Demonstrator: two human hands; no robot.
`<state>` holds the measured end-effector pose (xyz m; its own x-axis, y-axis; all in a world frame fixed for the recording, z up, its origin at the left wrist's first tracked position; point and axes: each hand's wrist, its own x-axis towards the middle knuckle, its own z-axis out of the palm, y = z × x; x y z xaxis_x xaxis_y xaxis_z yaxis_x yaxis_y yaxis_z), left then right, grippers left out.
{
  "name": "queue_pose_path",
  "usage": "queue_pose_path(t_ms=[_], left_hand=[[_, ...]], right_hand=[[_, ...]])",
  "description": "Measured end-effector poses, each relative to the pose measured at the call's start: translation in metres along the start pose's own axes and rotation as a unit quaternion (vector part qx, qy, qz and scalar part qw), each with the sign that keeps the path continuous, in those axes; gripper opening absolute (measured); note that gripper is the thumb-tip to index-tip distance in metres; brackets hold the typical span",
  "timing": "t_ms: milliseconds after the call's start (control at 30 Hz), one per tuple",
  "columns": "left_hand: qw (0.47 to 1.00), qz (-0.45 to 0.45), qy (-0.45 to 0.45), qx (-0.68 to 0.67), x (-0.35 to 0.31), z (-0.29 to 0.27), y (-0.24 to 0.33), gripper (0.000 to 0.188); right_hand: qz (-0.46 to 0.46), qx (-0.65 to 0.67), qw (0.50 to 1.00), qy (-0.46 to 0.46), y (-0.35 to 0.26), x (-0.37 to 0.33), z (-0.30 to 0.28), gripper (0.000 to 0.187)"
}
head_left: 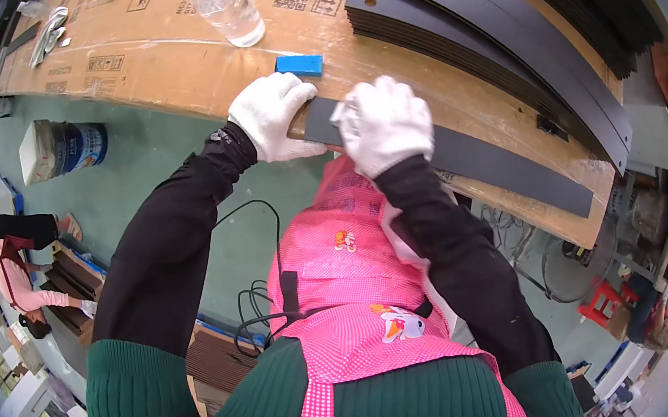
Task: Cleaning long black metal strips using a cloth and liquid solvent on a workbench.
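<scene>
A long, narrow dark grey board (507, 167) lies along the near edge of the cardboard-covered table (161, 71). My left hand (274, 114), in a white knit glove, is closed round the board's left end, thumb above and fingers at its near edge. Over the board, just to the right, my right hand (386, 124) is pressed down with its gloved fingers curled. Something white and crumpled shows at its fingertips; whether it is a cloth or part of the glove I cannot tell. A small blue block (299, 65) sits just beyond my left hand.
Stacked dark boards with holes (454, 29) fill the table's right side. A clear bottle of liquid (224, 6) stands at the back. White gloves (49, 35) lie far left. A bucket (63, 148) stands on the floor; one person (21, 261) works at left, another (663, 316) at right.
</scene>
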<state>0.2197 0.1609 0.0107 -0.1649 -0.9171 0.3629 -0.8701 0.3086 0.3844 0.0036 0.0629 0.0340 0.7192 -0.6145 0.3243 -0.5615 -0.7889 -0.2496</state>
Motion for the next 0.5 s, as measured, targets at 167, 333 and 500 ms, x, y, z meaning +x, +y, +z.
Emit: queue_pose_path(t_ms=[167,333,500], left_hand=[[1.0,-0.024,-0.015,0.001,-0.01,-0.01,0.002,0.074],[0.999,-0.032,-0.017,-0.008,-0.008,-0.009,0.003,0.074],[0.999,-0.03,-0.008,-0.029,-0.003,-0.001,-0.002,0.069]], right_hand=[[-0.025,0.045,0.999,-0.011,0.036,-0.018,-0.014,0.018],[0.032,-0.065,0.997,-0.029,0.023,-0.018,-0.014,0.014],[-0.051,-0.032,0.997,-0.044,-0.031,0.017,0.025,0.022]])
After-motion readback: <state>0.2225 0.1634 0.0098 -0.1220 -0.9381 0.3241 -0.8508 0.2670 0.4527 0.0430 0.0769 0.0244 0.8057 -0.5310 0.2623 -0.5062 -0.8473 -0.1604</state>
